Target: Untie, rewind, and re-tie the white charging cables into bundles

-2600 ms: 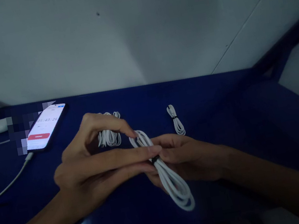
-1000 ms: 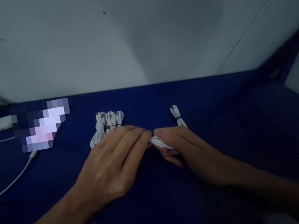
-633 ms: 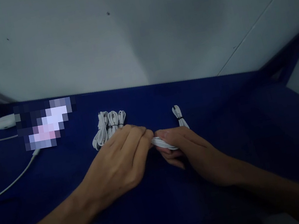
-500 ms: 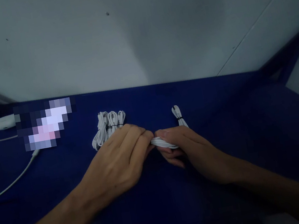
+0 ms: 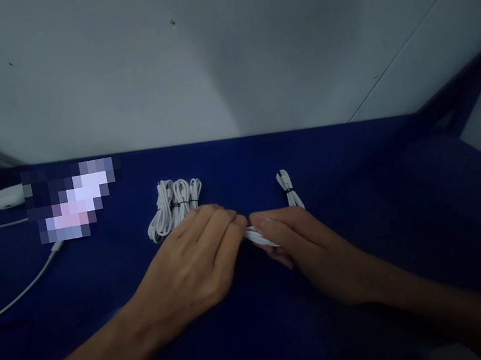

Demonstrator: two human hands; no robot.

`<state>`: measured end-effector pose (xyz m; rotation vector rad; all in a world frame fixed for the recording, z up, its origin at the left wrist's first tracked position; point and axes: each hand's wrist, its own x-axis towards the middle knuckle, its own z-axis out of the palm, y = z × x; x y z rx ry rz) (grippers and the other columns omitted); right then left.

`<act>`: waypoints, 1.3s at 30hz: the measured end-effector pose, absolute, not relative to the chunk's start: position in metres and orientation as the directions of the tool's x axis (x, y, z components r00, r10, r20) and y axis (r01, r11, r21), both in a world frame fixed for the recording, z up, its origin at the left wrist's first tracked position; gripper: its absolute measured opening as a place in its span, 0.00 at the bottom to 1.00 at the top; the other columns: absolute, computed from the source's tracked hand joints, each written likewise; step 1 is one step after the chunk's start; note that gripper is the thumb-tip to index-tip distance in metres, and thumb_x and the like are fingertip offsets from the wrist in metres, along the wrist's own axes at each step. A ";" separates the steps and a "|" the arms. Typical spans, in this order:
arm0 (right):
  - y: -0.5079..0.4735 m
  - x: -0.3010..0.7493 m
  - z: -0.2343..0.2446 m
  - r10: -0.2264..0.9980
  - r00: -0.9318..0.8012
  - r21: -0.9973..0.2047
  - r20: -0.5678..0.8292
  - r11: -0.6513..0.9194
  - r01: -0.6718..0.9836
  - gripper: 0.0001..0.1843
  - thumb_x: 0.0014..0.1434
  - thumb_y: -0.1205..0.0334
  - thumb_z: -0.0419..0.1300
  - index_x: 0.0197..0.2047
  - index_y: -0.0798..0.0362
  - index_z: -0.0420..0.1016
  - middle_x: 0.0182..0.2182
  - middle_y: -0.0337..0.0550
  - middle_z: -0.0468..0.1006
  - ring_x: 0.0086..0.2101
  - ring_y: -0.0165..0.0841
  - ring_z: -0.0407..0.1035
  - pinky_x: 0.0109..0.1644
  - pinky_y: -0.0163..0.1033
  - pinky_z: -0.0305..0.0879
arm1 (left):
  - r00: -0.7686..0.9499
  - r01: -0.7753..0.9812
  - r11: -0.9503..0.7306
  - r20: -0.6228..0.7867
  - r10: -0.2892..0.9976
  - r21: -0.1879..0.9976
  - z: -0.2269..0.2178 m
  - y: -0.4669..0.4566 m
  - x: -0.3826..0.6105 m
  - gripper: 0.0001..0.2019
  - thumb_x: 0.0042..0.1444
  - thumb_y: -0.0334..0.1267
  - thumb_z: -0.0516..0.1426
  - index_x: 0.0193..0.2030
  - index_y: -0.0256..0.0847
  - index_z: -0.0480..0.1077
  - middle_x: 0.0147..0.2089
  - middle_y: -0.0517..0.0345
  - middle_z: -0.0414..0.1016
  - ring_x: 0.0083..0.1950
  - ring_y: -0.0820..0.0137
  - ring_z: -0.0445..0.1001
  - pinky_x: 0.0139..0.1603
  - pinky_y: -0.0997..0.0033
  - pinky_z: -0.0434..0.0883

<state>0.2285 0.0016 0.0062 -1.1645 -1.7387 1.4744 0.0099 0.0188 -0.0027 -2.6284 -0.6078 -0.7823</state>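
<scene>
1. Nearest: glossy dark-blue tabletop (image 5: 268, 339), light glinting near its front edge.
2. L hand (image 5: 194, 262): palm down, fingers curled tog. at the L end of the held bundle; fingertips hidden, so can't tell if it's pinching or just resting there.
3. R hand (image 5: 299, 235): closed round the bundle, thumb on top, fingers underneath.
4. Held piece: white, thin, coiled-cable bundle (image 5: 262, 237), btwn the two hands, mid-table. No tie visible on it, but most is covered, so can't confirm tied or untied; I'd judge it as work in progress.
5. Just beyond L hand: cluster of white coiled-cable bundles (image 5: 181, 191), approx. three, side by side, w/ thin black ties. Prob. done.
6. Beyond R hand, apart from the cluster: single white coiled-cable bundle (image 5: 285, 183), black tie round its middle; lower end hidden. Looks tied too; whether it needs more, can't say.
7. What's left, as far as visible: the held one, prob.
8. Far back: plain grey wall (image 5: 122, 89).
</scene>
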 end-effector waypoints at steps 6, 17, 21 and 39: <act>0.005 0.231 0.003 0.831 -0.508 -0.974 -0.226 -0.187 0.127 0.28 0.83 0.47 0.47 0.30 0.49 0.61 0.25 0.32 0.61 0.27 0.31 0.57 0.35 0.40 0.59 | 0.772 0.474 -0.858 0.563 0.296 -0.198 -0.001 0.020 0.010 0.08 0.73 0.22 0.59 0.52 0.17 0.78 0.43 0.34 0.85 0.47 0.49 0.86 0.51 0.44 0.87; 0.010 0.230 -0.005 0.769 -0.573 -0.918 -0.283 -0.389 -0.069 0.25 0.78 0.55 0.46 0.26 0.48 0.58 0.18 0.30 0.53 0.19 0.28 0.49 0.26 0.38 0.51 | 0.751 0.476 -0.856 0.601 0.274 -0.204 0.002 0.017 0.003 0.21 0.67 0.19 0.65 0.66 0.15 0.74 0.50 0.33 0.87 0.52 0.48 0.87 0.57 0.43 0.86; 0.010 0.233 -0.002 0.742 -0.599 -0.900 -0.300 -0.429 -0.080 0.24 0.78 0.57 0.44 0.27 0.48 0.59 0.17 0.28 0.52 0.19 0.27 0.47 0.25 0.37 0.48 | 0.740 0.486 -0.849 0.615 0.272 -0.209 0.002 0.016 0.004 0.20 0.68 0.18 0.64 0.65 0.16 0.74 0.49 0.36 0.87 0.51 0.52 0.87 0.56 0.46 0.87; 0.001 0.231 0.003 0.898 -0.399 -0.967 -0.186 -0.095 0.237 0.28 0.83 0.43 0.49 0.34 0.50 0.70 0.26 0.33 0.65 0.28 0.31 0.61 0.34 0.39 0.59 | 0.714 0.470 -0.875 0.635 0.296 -0.120 0.004 0.019 0.008 0.08 0.75 0.20 0.55 0.54 0.19 0.75 0.43 0.35 0.85 0.46 0.51 0.86 0.49 0.48 0.87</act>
